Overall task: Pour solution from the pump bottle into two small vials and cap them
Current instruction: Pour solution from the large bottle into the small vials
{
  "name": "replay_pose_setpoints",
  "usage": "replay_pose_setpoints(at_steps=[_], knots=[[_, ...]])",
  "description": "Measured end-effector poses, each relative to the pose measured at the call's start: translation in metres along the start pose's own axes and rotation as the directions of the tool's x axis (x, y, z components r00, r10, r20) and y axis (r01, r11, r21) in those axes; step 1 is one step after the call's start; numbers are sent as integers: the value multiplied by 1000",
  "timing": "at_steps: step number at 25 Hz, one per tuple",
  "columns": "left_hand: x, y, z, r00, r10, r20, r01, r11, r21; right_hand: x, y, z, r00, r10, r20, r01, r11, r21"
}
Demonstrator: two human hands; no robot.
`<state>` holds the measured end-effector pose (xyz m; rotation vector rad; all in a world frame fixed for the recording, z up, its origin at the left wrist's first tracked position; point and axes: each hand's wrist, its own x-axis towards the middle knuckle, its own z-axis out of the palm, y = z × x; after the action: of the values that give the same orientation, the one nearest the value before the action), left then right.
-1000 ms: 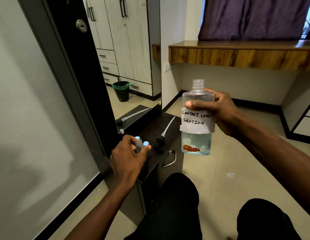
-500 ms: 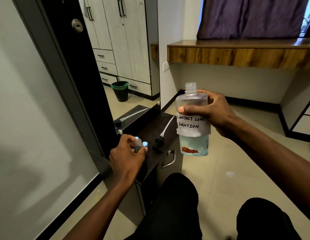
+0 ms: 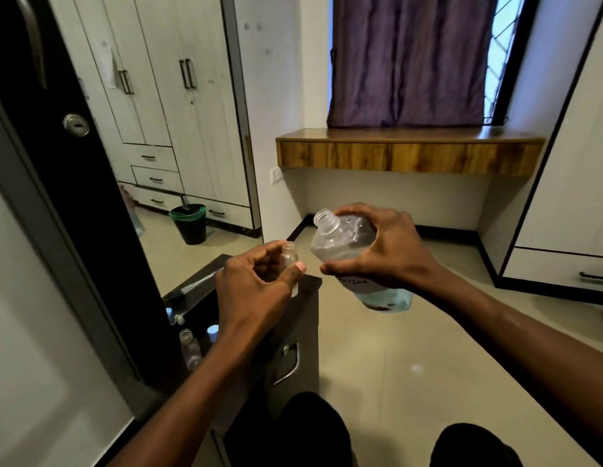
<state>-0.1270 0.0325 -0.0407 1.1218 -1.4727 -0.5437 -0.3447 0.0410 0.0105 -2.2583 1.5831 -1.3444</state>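
Observation:
My right hand point(image 3: 381, 251) grips the clear solution bottle point(image 3: 344, 244), uncapped and tilted with its open neck pointing up-left. Its white label and the pale liquid show below my fingers. My left hand point(image 3: 256, 284) holds a small open vial point(image 3: 290, 256) upright, a short way left of the bottle's neck and apart from it. On the dark cabinet top point(image 3: 310, 284) below, a second open vial point(image 3: 189, 348) stands beside a light blue cap point(image 3: 212, 330). The pump head is partly hidden behind my left hand.
The cabinet has a metal drawer handle point(image 3: 288, 365) and stands against a mirrored wardrobe door point(image 3: 178, 129). A black bin point(image 3: 189, 224) shows in the mirror. A wooden shelf point(image 3: 408, 153) and purple curtain are ahead. My knees are at the bottom.
My left hand has lifted a vial off the cabinet up to bottle height. My right hand has tipped the bottle from upright to tilted towards the vial. The view has risen.

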Motion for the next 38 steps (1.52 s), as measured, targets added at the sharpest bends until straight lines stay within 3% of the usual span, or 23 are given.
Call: replay_pose_setpoints(at_steps=[7,13,19,38], knots=[[-1,11,22,997,28,69,-21,995,-101,9,3,-33,992,-123,-41,104,942,-319],[-1,15,28,996,64,61,-56,992,-114,6,4,-37,972,-223,74,228,818,-528],[-3,19,27,993,103,53,-97,990,-99,9,3,-32,955,-251,155,294,759,-581],[-7,17,27,988,138,67,-135,990,-49,5,5,-28,940,-279,197,339,690,-640]])
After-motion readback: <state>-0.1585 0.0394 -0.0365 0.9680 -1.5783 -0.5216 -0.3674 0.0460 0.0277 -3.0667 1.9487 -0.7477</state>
